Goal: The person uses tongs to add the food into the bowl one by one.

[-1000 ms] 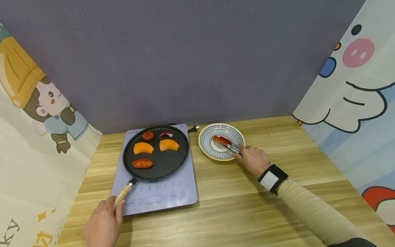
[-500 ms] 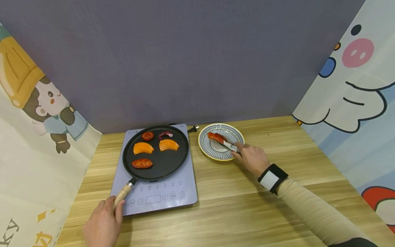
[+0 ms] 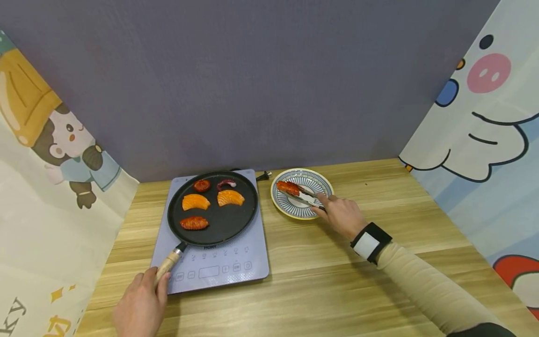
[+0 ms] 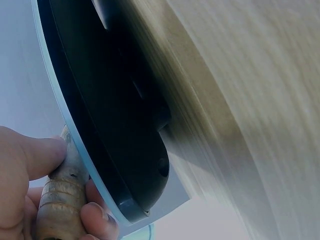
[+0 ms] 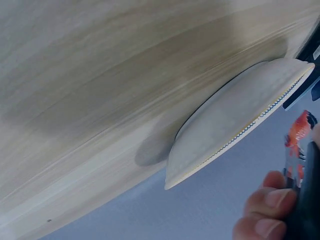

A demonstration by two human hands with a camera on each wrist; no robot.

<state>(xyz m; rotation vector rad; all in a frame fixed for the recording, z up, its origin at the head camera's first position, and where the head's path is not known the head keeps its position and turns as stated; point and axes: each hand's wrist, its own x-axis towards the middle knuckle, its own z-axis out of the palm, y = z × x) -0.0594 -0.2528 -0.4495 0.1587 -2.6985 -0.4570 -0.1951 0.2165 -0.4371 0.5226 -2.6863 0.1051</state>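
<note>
My left hand (image 3: 141, 304) grips the wooden handle (image 3: 168, 262) of a flat black frying pan (image 3: 229, 224). In the left wrist view, thumb and fingers wrap this handle (image 4: 62, 200). My right hand (image 3: 343, 217) holds metal tongs (image 3: 308, 198) over the left part of a patterned plate (image 3: 290, 216). Between the tong tips is a glossy reddish-brown piece of food (image 3: 287, 187), which also shows red in the right wrist view. In the pan lie two orange salmon slices (image 3: 195, 202), a browned chicken wing (image 3: 194, 223), a tomato half (image 3: 201, 186) and a purple octopus tentacle (image 3: 226, 184).
Under the pan sits a grey induction cooker (image 3: 252, 255), its control panel facing me. A black power plug (image 3: 264, 175) lies between cooker and plate on the wooden table (image 3: 320, 290). A dark grey partition (image 3: 269, 93) rises behind, with printed cloth panels at both sides.
The right hand's tongs and the reddish-brown piece have shifted left across the plate, from near its middle to its left side. The left hand and the pan stay in place.
</note>
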